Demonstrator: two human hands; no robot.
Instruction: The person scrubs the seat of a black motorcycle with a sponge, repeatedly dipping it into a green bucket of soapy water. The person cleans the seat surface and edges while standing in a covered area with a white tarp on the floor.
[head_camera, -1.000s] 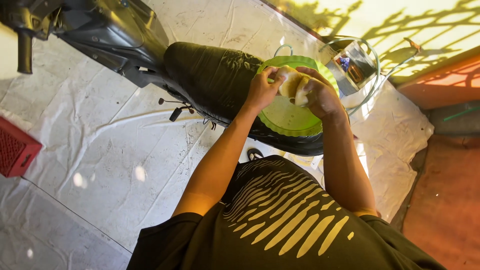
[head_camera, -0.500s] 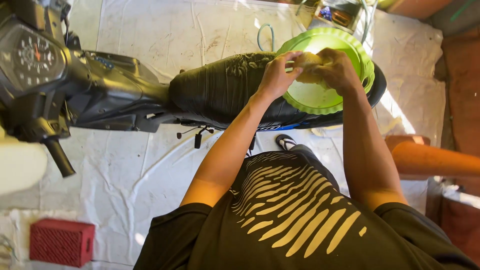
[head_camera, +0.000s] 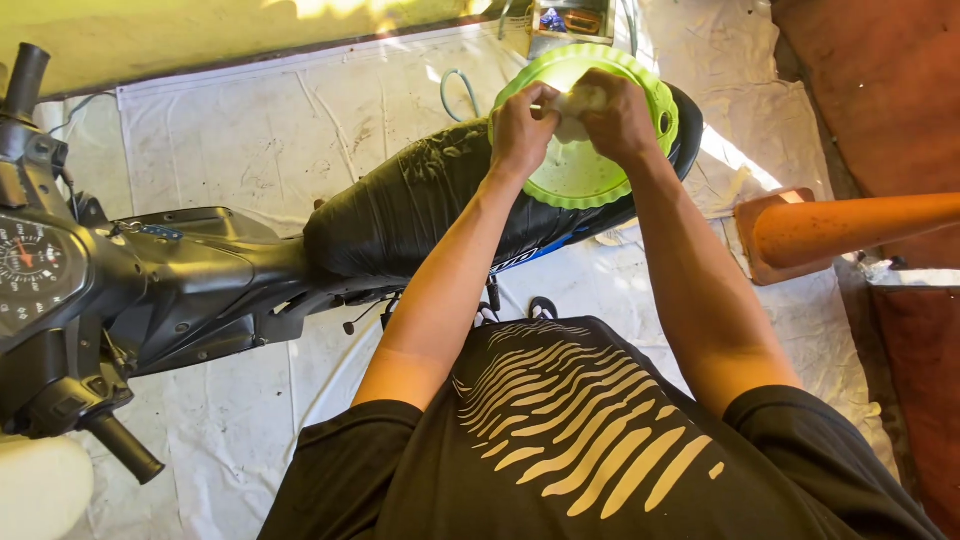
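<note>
Both my hands meet over a round green plastic plate (head_camera: 590, 185) that rests on the rear of a black motorbike seat (head_camera: 420, 215). My left hand (head_camera: 522, 128) and my right hand (head_camera: 615, 118) together grip a small pale, whitish lump (head_camera: 578, 102), held just above the plate. What the lump is made of cannot be told. My forearms reach forward from my black shirt with pale stripes.
The motorbike lies across the view, its speedometer (head_camera: 35, 265) and handlebar grip (head_camera: 125, 450) at the left. A white sheet (head_camera: 250, 140) covers the floor beneath. An orange traffic cone (head_camera: 850, 230) lies at the right. A clear container (head_camera: 570, 20) sits beyond the plate.
The view has swung, bringing the bike's dashboard and the cone into sight. My hands stay together on the pale lump over the green plate.
</note>
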